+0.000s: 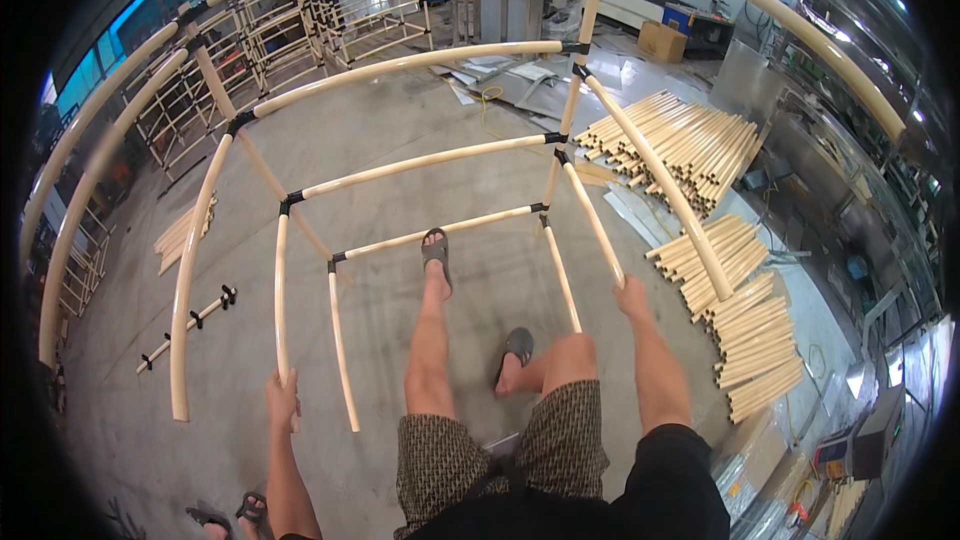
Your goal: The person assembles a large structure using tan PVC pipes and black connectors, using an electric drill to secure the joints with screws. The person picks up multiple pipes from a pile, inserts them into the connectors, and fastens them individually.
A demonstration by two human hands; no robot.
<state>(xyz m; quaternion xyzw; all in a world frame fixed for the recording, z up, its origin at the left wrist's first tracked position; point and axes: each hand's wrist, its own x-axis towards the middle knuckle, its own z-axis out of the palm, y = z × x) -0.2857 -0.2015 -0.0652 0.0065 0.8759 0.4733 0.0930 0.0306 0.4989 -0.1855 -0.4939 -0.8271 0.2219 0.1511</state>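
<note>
A frame of cream-coloured pipes with black joints stands before me, its side pipes reaching back toward me with free ends. My left hand (283,397) is closed around a left side pipe (281,290) near its free end. On the other side, my right hand (631,297) grips the end of a right side pipe (592,220) at the same level. Crosswise between the uprights run a middle pipe (420,163) and a low pipe (400,243). My left foot in a dark sandal (435,248) is at the low pipe; whether it presses on it I cannot tell.
Stacks of loose cream pipes (690,145) lie on the right, with more piles (750,340) nearer me. A short pipe with black joints (188,328) rests on the floor at left. Another person's sandalled feet (235,515) show at lower left. Assembled pipe frames (330,20) stand behind.
</note>
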